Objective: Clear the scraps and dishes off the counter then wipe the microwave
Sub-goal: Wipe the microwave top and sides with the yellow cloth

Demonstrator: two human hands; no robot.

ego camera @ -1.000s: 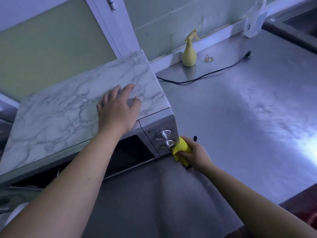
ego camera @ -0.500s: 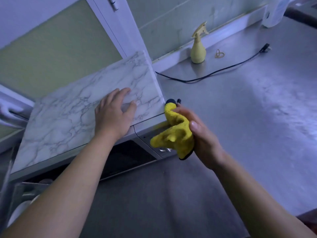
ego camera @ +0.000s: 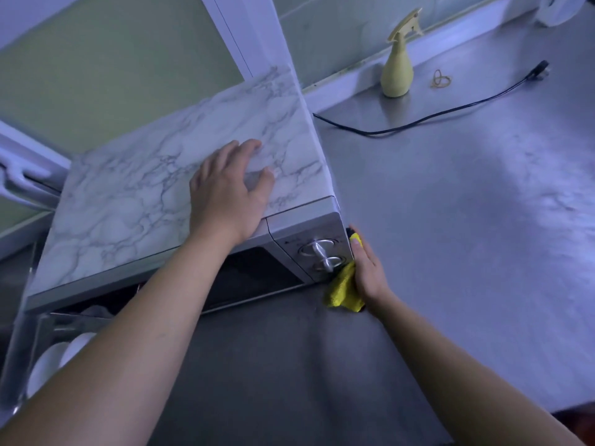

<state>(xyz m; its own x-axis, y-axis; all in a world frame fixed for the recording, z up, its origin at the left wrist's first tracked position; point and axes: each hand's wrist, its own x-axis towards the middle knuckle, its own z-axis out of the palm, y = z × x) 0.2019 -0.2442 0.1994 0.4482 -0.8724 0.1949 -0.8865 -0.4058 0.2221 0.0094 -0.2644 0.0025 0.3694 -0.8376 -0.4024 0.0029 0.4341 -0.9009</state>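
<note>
Microwave (ego camera: 128,204) sits at the left end of the bench (ego camera: 450,220), marble-patterned on top, with two knobs on its front. I judge the clearing done and the wiping underway. My right grip (ego camera: 367,272) presses a yellow cloth (ego camera: 343,291) flat against its right side, and my left grip (ego camera: 225,194) rests spread on top.

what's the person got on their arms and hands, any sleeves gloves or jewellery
Nothing worn shows. The left forearm and right forearm are bare right up to the frame edge, with no sleeve or cuff in view. The left hand and right hand have no gloves, and no watch, bracelet or ring is visible.
</note>
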